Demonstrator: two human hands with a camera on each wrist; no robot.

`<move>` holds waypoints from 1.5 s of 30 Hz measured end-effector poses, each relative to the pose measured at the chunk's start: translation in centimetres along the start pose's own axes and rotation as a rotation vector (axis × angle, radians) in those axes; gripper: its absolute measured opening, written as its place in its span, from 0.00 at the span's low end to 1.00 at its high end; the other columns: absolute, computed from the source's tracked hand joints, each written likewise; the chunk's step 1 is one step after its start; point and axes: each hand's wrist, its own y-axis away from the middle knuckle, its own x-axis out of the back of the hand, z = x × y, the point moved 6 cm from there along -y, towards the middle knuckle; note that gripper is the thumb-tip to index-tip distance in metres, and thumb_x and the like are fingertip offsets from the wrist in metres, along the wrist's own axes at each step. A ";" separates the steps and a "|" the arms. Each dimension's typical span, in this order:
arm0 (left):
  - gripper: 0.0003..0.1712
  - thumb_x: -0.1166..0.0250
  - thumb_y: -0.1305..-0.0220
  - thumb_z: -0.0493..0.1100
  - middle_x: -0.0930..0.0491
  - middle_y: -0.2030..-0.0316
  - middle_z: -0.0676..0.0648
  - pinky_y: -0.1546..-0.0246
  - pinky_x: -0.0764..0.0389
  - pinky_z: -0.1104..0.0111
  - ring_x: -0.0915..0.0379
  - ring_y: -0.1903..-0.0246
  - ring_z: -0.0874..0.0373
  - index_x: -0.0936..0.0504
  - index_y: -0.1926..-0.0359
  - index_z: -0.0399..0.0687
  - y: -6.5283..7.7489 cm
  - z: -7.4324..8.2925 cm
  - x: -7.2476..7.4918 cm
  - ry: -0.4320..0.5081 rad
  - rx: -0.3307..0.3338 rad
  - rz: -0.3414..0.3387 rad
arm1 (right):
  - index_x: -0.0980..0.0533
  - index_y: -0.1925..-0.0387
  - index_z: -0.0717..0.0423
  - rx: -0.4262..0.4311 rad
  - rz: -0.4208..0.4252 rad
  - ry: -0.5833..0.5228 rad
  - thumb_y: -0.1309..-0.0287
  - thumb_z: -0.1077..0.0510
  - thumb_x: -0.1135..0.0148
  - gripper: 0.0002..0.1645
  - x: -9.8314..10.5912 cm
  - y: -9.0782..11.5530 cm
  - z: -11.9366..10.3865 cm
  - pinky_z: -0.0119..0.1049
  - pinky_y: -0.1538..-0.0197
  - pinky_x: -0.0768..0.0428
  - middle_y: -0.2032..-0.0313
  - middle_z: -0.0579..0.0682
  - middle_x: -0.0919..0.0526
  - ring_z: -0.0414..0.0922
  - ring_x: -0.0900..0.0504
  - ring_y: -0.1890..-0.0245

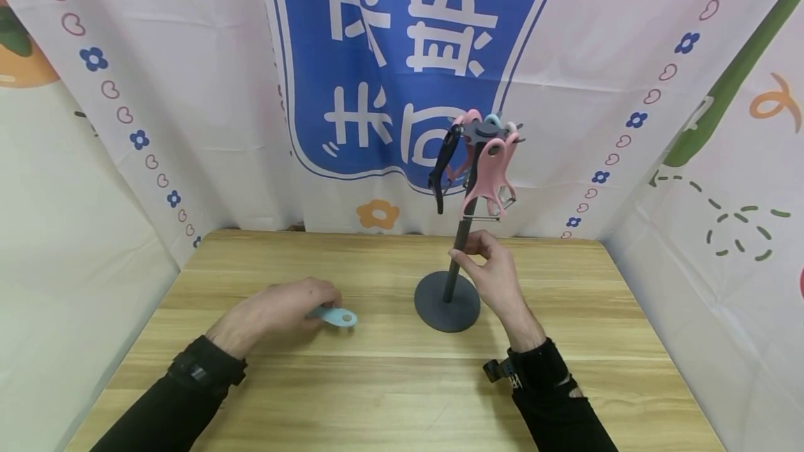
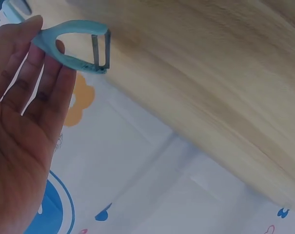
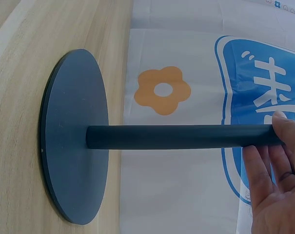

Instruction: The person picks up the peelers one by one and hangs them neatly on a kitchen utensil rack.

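My left hand [image 1: 283,307] pinches a light blue Y-shaped peeler [image 2: 49,43] between thumb and fingers, low over the left part of the table. Its metal blade faces away from the palm in the left wrist view, and its holed handle end shows in the head view. With thumb and fingers, my right hand [image 1: 496,272] grips the dark grey pole [image 3: 181,136] of an upright stand. The stand's round base [image 1: 433,305] rests on the table. From the hooked top [image 1: 485,131] hang pink peelers [image 1: 486,176] and a black peeler [image 1: 444,167]; light blue and white handle ends show behind.
The wooden table [image 1: 402,396] ends at the back against a printed cloth [image 1: 207,103] with a blue panel. Cloth walls also rise at the left [image 1: 63,229] and right [image 1: 710,312]. The stand is right of the table's middle, its hanging peelers above my right hand.
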 end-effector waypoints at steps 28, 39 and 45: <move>0.23 0.26 0.39 0.42 0.20 0.56 0.58 0.57 0.17 0.71 0.22 0.57 0.66 0.18 0.43 0.52 -3.0 2.1 4.3 0.061 0.131 0.417 | 0.20 0.53 0.61 -0.006 0.002 0.008 0.35 0.61 0.30 0.12 -0.2 -0.4 1.9 0.54 0.51 0.15 0.58 0.58 0.14 0.54 0.16 0.55; 0.24 0.26 0.39 0.44 0.19 0.55 0.54 0.57 0.15 0.65 0.21 0.58 0.62 0.19 0.42 0.49 -3.3 3.9 6.4 0.112 0.144 0.682 | 0.19 0.53 0.50 0.005 0.000 0.003 0.37 0.48 0.28 0.16 -0.2 -1.0 4.5 0.51 0.46 0.18 0.58 0.48 0.14 0.45 0.16 0.54; 0.23 0.27 0.37 0.45 0.20 0.55 0.56 0.55 0.15 0.63 0.22 0.56 0.63 0.19 0.42 0.51 -3.5 5.1 7.1 0.176 0.115 0.791 | 0.19 0.53 0.49 0.016 -0.003 0.002 0.37 0.46 0.28 0.17 -0.2 -0.9 4.5 0.50 0.47 0.18 0.59 0.47 0.14 0.44 0.16 0.56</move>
